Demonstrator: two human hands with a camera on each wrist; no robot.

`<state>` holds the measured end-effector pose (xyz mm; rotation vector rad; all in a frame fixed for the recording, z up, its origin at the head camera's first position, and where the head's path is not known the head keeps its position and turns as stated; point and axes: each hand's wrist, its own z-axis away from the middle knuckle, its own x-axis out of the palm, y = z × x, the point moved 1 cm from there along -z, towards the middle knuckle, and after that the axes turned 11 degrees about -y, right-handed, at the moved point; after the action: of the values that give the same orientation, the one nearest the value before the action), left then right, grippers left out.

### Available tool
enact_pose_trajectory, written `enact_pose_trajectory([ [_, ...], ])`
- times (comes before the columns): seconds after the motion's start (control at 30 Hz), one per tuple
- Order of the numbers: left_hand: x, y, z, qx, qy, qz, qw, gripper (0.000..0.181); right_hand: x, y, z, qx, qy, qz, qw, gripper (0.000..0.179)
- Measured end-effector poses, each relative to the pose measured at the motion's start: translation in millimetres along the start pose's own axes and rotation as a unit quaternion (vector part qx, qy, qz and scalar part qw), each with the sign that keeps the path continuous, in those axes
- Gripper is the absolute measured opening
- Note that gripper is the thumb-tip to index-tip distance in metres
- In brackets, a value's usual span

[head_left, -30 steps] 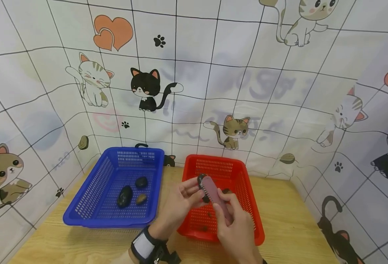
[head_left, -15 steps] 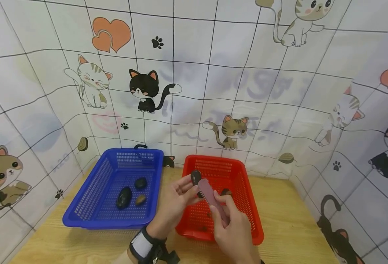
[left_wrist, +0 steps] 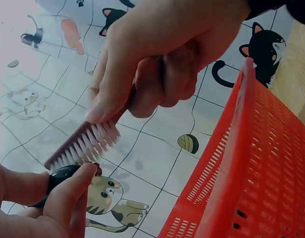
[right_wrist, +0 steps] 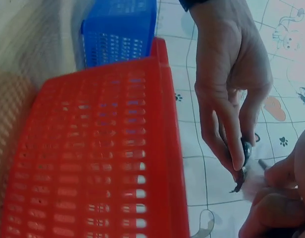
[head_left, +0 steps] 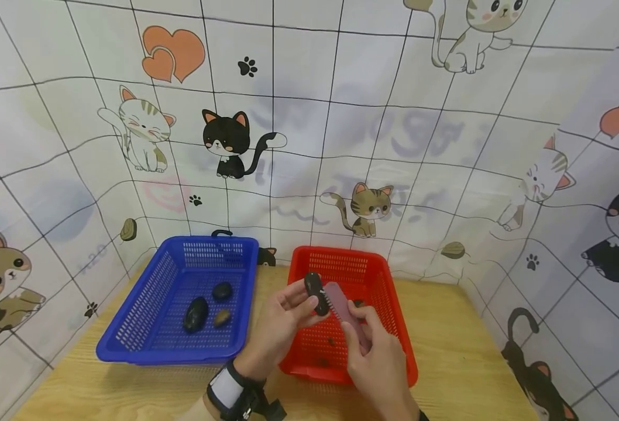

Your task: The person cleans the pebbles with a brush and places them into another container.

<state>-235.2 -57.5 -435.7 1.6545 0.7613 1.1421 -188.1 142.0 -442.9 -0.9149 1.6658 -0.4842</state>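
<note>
A smooth black stone (head_left: 315, 287) is pinched between the thumb and fingers of my left hand (head_left: 278, 327), above the red basket (head_left: 364, 266). My right hand (head_left: 378, 365) grips a mauve scrubbing brush (head_left: 345, 310) by its handle. Pale bristles face the stone; in the left wrist view the brush head (left_wrist: 80, 144) lies just over the stone (left_wrist: 63, 173), with bristle tips at or very near its surface. Reddish-brown bits (left_wrist: 97, 168) show beside the fingertips there. In the right wrist view the brush is blurred and partly hidden by my right hand.
To the left, a blue basket (head_left: 172, 355) holds two black stones (head_left: 196, 314) and a brown stone (head_left: 222, 317). Small brown bits (head_left: 324, 362) and a partly hidden brown stone (head_left: 359, 303) lie in the red basket. Both baskets stand on a wooden table (head_left: 446, 345) before a cat-print sheet.
The brush has shifted across the stone, from covering much of it to lying at its right side, so more of the stone shows. Both hands keep their holds.
</note>
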Motion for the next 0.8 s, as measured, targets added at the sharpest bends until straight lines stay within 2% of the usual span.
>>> enact_pose_trajectory([
  [0.07,-2.2,-1.0,-0.9,0.002,0.004,-0.001,1.0,0.052,3,-1,1.0,-0.008,-0.013,-0.014,0.9998,0.036],
  [0.1,-2.8,-1.7,-1.2,0.001,-0.003,-0.005,1.0,0.052,5,-2,0.7,-0.017,-0.016,-0.02,0.9995,0.036],
  [0.17,-3.0,-2.4,-1.2,-0.004,-0.032,-0.021,0.9993,0.053,6,-3,-1.6,-0.036,-0.012,-0.023,0.999,0.035],
  [0.27,-0.4,-5.1,-0.2,-0.015,-0.078,-0.036,0.9962,0.054,5,-3,-6.4,-0.05,0.015,-0.006,0.9986,0.036],
  [0.33,0.3,-4.6,0.2,-0.017,-0.09,-0.039,0.995,0.055,2,-3,-10.1,-0.045,0.031,0.004,0.9985,0.037],
  [0.43,-1.3,-1.5,-0.2,-0.009,-0.071,-0.026,0.9971,0.056,1,-1,-11.7,-0.033,0.033,0.011,0.9989,0.037],
  [0.53,-4.9,0.5,-0.9,-0.003,-0.029,-0.007,0.9995,0.054,2,1,-5.8,-0.013,0.008,0.005,0.9999,0.038],
  [0.6,-6.6,0.8,-2.0,-0.002,-0.013,0.003,0.9999,0.053,4,1,-1.6,-0.003,-0.004,0.0,1.0,0.038],
  [0.67,-6.6,0.5,-3.0,-0.003,-0.01,0.005,0.9999,0.052,5,0,0.9,-0.003,-0.008,-0.006,0.9999,0.038],
  [0.8,-4.1,-1.4,-2.0,-0.01,-0.037,-0.008,0.9992,0.054,7,-3,-3.2,-0.039,0.004,-0.001,0.9992,0.037],
])
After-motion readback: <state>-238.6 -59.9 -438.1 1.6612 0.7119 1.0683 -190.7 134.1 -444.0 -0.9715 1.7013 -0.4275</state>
